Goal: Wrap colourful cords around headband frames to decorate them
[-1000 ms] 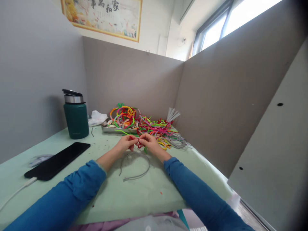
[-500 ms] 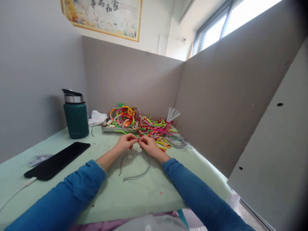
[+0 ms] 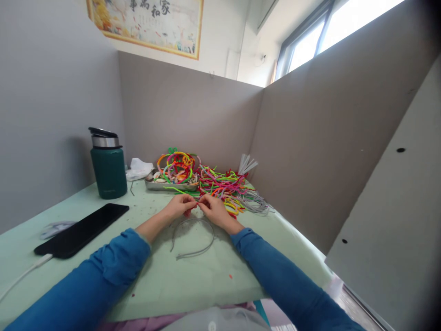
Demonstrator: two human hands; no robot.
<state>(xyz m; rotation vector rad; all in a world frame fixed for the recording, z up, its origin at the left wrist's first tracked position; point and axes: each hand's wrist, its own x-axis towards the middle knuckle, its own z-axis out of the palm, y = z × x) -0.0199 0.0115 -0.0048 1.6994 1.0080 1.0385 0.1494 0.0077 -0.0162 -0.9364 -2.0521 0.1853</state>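
My left hand (image 3: 179, 205) and my right hand (image 3: 214, 209) meet over the middle of the table, thumbs and fingertips pinched together and almost touching. Whatever lies between the fingertips is too small to make out; a hint of red shows at the left fingers. Just below them, two thin grey headbands (image 3: 196, 253) lie on the green tablecloth (image 3: 193, 285). A bright green pipe cleaner (image 3: 172, 188) shows behind my left hand; I cannot tell whether it is held. Beyond my right hand is a heap of coloured pipe cleaners (image 3: 223, 181).
A metal tray (image 3: 172, 186) with shells carries several colourful wrapped headbands (image 3: 179, 165). Grey headbands (image 3: 255, 202) and white strips (image 3: 247, 164) lie at the right back. To the left are a green bottle (image 3: 109, 172), a tissue (image 3: 139, 169) and a cabled phone (image 3: 82, 230). Grey partitions (image 3: 189, 105) enclose the table.
Both hands stay pinched together at nearly the same place, with small finger movements. My left hand has dipped very slightly. The headbands below have not moved.
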